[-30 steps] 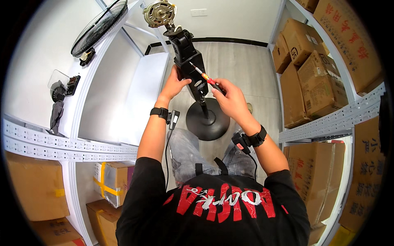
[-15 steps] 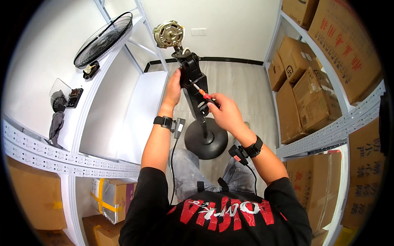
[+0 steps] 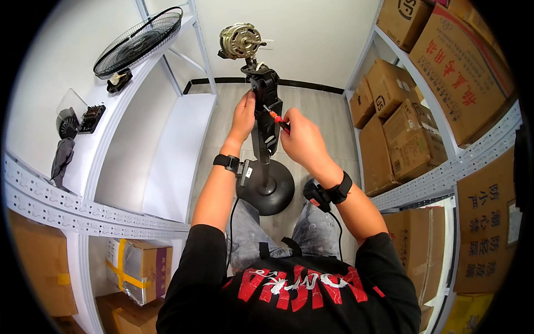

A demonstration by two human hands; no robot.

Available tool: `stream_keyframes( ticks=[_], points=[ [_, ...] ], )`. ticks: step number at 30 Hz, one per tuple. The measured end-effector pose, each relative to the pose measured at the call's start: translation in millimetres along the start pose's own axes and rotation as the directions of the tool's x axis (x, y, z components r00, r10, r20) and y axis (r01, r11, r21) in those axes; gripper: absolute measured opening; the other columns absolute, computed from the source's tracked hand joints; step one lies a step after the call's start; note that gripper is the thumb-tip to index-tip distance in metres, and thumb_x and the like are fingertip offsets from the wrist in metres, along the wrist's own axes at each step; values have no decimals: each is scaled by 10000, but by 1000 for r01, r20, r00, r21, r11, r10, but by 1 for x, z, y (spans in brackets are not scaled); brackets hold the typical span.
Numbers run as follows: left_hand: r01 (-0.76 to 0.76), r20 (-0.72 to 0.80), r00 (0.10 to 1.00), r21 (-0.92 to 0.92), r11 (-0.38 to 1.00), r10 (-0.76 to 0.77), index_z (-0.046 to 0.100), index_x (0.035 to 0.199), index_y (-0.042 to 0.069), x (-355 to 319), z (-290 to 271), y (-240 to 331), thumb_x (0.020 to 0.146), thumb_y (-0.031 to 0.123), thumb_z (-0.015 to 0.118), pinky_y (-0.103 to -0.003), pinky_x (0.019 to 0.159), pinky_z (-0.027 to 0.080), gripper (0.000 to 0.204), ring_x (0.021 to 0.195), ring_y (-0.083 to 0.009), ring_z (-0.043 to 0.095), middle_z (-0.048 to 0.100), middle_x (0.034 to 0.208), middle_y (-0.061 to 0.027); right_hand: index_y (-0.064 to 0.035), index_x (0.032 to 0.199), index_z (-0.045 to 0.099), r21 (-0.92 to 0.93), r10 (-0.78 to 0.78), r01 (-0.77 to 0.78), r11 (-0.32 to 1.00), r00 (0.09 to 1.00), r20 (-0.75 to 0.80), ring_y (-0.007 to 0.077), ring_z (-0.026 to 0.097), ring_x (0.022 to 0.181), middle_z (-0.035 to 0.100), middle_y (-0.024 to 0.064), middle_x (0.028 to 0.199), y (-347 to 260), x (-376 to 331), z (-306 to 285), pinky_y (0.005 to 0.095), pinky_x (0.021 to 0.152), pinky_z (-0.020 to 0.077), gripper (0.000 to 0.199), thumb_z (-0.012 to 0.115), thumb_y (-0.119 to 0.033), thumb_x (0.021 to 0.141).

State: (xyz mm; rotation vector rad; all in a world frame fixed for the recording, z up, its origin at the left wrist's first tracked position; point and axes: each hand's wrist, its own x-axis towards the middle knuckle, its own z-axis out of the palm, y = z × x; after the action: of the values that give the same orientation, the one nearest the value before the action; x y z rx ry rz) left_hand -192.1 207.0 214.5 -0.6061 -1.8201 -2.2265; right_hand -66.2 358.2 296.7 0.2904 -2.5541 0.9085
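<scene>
In front of me stands a partly dismantled pedestal fan, its black stand [image 3: 273, 146] rising from a round black base [image 3: 281, 186]. At its top sits a bare metal motor [image 3: 239, 41] with a shaft sticking out to the right. My left hand [image 3: 242, 118] is closed round the left side of the black upper housing [image 3: 265, 82]. Held in my closed right hand [image 3: 305, 142] is a screwdriver [image 3: 280, 121] with a red, orange and black handle. Its tip points up and left at the housing's front; whether it sits in a screw is too small to tell.
A fan grille [image 3: 139, 44], a small black part [image 3: 118, 81] and a black component with contacts [image 3: 92, 118] lie on the left shelf [image 3: 105, 156]. Cardboard boxes [image 3: 414, 136] fill the right rack. Cabled devices are strapped to both my wrists.
The motor has swung round, so its shaft now points right, and the stand looks more upright. My right hand still holds the screwdriver against the housing. The whole view has shifted slightly.
</scene>
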Motion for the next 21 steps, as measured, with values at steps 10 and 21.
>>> stream_keyframes(
  ticks=[10, 21],
  points=[
    [17, 16, 1000, -54, 998, -16, 542, 1309, -36, -2, -2, -1, 1069, 284, 391, -289, 1037, 384, 427, 1138, -158, 547, 605, 1246, -78, -7, 841, 520, -225, -58, 53, 973, 998, -16, 447, 599, 659, 617, 226, 718, -7, -7, 8, 537, 587, 468, 119, 624, -63, 850],
    [-68, 201, 979, 179, 981, 32, 386, 1423, -12, -18, -5, 9, 748, 48, 672, -339, 1044, 406, 735, 1199, -205, 535, 562, 1289, -115, -9, 918, 559, -124, -153, 143, 982, 985, -78, 408, 613, 789, 617, 173, 801, 18, -19, 3, 482, 668, 501, 117, 626, -84, 858]
  ],
)
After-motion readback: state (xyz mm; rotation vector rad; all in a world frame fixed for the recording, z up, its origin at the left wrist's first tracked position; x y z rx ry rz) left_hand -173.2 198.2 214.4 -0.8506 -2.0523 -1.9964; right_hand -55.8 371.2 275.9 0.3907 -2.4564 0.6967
